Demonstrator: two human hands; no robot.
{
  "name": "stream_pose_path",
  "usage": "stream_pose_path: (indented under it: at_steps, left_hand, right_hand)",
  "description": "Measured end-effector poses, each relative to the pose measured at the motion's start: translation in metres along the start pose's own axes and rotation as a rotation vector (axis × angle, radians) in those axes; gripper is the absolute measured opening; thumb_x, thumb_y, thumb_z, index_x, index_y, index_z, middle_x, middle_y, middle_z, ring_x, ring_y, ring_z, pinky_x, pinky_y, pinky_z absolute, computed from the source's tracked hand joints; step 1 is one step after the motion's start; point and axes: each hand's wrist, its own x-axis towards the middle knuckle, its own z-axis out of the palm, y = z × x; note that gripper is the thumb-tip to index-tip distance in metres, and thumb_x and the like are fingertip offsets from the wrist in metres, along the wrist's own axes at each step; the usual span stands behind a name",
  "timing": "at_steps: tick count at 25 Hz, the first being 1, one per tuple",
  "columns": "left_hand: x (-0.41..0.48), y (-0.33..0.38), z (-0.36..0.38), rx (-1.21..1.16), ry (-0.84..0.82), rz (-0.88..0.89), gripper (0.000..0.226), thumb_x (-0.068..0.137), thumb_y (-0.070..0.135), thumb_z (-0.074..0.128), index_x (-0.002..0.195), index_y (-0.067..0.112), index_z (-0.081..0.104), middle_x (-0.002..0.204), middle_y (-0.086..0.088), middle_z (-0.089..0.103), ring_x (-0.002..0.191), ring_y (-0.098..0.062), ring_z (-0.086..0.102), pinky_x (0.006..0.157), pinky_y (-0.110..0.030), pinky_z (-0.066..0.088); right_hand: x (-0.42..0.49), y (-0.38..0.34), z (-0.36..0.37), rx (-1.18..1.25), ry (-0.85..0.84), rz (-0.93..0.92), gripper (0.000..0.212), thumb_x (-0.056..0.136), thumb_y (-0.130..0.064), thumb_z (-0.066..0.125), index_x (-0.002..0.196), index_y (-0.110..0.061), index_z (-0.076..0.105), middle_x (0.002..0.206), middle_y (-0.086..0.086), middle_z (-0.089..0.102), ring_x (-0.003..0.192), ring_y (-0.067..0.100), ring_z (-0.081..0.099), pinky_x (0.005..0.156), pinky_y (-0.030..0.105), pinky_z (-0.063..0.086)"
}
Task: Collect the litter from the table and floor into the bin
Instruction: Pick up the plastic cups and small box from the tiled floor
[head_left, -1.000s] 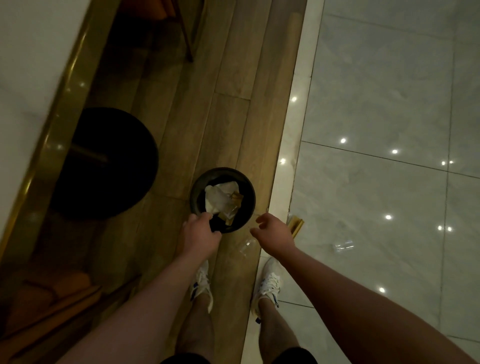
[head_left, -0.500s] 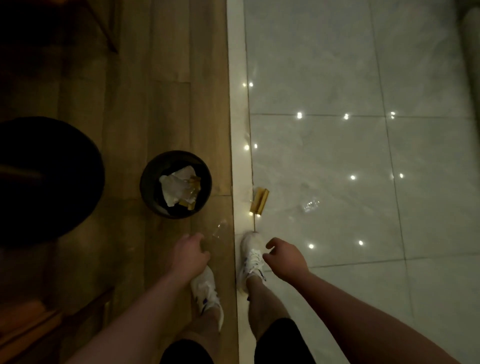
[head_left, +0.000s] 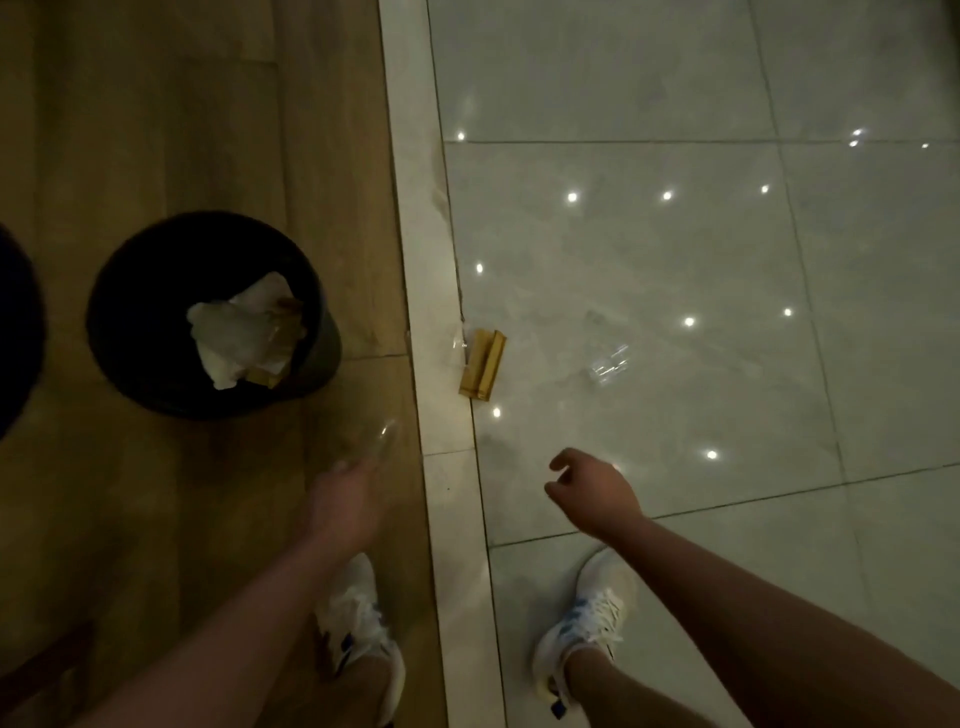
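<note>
Now your right hand (head_left: 597, 493) hangs loosely curled and empty above the floor tiles, near the gold box (head_left: 483, 371). Your left hand (head_left: 343, 501) is blurred beside a clear plastic scrap (head_left: 385, 441), so its grip cannot be told. Crumpled paper (head_left: 244, 327) lies in the bin (head_left: 135, 291).

We are holding both bare arms out ahead and downward, well apart. Our left hand (head_left: 343, 499) is pointing forward, back up, its fingers stretched ahead though blurred. Our right hand (head_left: 597, 493) is hanging palm down, fingers loosely curled and parted from the thumb, gripping nothing
</note>
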Motion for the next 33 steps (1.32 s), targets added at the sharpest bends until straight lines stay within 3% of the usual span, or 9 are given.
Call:
stream_pose_path:
  at_steps: [8, 11, 14, 17, 20, 23, 26, 29, 33]
  left_hand:
    - [0.134, -0.006, 0.081, 0.293, 0.032, -0.025, 0.08, 0.079, 0.048, 0.066, 0.144, 0.031, 0.022, 0.136, -0.013, 0.045, 0.115, -0.032, 0.053, 0.087, -0.043, 0.052]
    - [0.17, -0.018, 0.103, 0.473, 0.077, -0.05, 0.095, 0.076, 0.049, 0.067, 0.148, 0.035, 0.007, 0.134, -0.01, 0.044, 0.102, -0.025, 0.06, 0.07, -0.036, 0.057]
    - [0.183, -0.04, 0.114, 0.536, 0.152, -0.005, 0.088, 0.078, 0.038, 0.067, 0.146, 0.032, 0.011, 0.124, -0.007, 0.047, 0.09, -0.019, 0.061, 0.056, -0.027, 0.05]
    - [0.187, -0.047, 0.108, 0.49, 0.147, 0.071, 0.074, 0.078, 0.034, 0.069, 0.139, 0.028, 0.028, 0.119, -0.004, 0.05, 0.096, -0.019, 0.06, 0.068, -0.028, 0.053]
    - [0.197, -0.03, 0.089, 0.003, 0.107, 0.078, 0.076, 0.072, 0.029, 0.079, 0.135, 0.033, 0.036, 0.117, 0.004, 0.053, 0.101, -0.015, 0.059, 0.073, -0.027, 0.052]
    - [0.207, -0.004, 0.069, -0.485, 0.036, 0.109, 0.089, 0.063, 0.022, 0.085, 0.136, 0.034, 0.036, 0.11, 0.013, 0.052, 0.086, -0.005, 0.058, 0.056, -0.02, 0.05]
    - [0.205, 0.016, 0.062, -0.593, 0.02, 0.212, 0.084, 0.057, 0.015, 0.088, 0.129, 0.025, 0.045, 0.11, 0.011, 0.059, 0.087, -0.008, 0.064, 0.057, -0.02, 0.054]
    - [0.197, 0.03, 0.06, -0.675, -0.007, 0.278, 0.072, 0.061, 0.01, 0.086, 0.121, 0.031, 0.052, 0.11, 0.003, 0.062, 0.095, -0.016, 0.066, 0.069, -0.031, 0.06]
    - [0.184, 0.045, 0.054, -0.727, -0.04, 0.378, 0.07, 0.066, 0.012, 0.083, 0.125, 0.038, 0.054, 0.11, 0.004, 0.063, 0.095, -0.017, 0.066, 0.066, -0.027, 0.059]
  right_hand:
    - [0.183, 0.069, -0.001, -0.229, 0.169, -0.172, 0.049, 0.081, -0.012, 0.059, 0.129, -0.019, 0.05, 0.126, 0.01, 0.054, 0.116, 0.033, 0.053, 0.09, 0.044, 0.051]
    - [0.239, 0.094, -0.011, -0.542, 0.324, -0.263, 0.069, 0.078, -0.01, 0.061, 0.141, -0.024, 0.035, 0.148, 0.01, 0.036, 0.132, 0.037, 0.036, 0.097, 0.048, 0.047]
    - [0.283, 0.117, -0.022, -0.832, 0.313, -0.251, 0.085, 0.084, -0.025, 0.061, 0.152, -0.034, 0.01, 0.163, 0.008, 0.008, 0.146, 0.038, 0.014, 0.113, 0.051, 0.027]
    - [0.304, 0.13, -0.029, -0.901, 0.325, -0.306, 0.079, 0.081, -0.027, 0.063, 0.147, -0.034, 0.021, 0.154, 0.007, 0.028, 0.136, 0.036, 0.03, 0.103, 0.046, 0.041]
    - [0.305, 0.118, -0.036, -0.901, 0.451, -0.421, 0.062, 0.075, -0.029, 0.069, 0.131, -0.026, 0.042, 0.131, 0.004, 0.051, 0.118, 0.034, 0.045, 0.085, 0.042, 0.051]
    - [0.288, 0.069, -0.022, -0.671, 0.429, -0.585, 0.07, 0.069, -0.04, 0.079, 0.127, -0.02, 0.045, 0.128, 0.006, 0.052, 0.114, 0.033, 0.049, 0.083, 0.043, 0.052]
    - [0.255, 0.01, 0.006, -0.183, 0.273, -0.771, 0.061, 0.071, -0.042, 0.081, 0.12, -0.022, 0.05, 0.121, 0.001, 0.054, 0.105, 0.023, 0.056, 0.081, 0.036, 0.052]
    - [0.22, -0.031, 0.014, 0.487, -0.042, -0.718, 0.052, 0.069, -0.041, 0.082, 0.112, -0.025, 0.056, 0.11, -0.002, 0.065, 0.098, 0.016, 0.066, 0.081, 0.033, 0.058]
    - [0.195, -0.058, 0.017, 0.838, -0.313, -0.654, 0.061, 0.077, -0.04, 0.076, 0.13, -0.021, 0.052, 0.126, 0.004, 0.062, 0.115, 0.022, 0.061, 0.098, 0.042, 0.052]
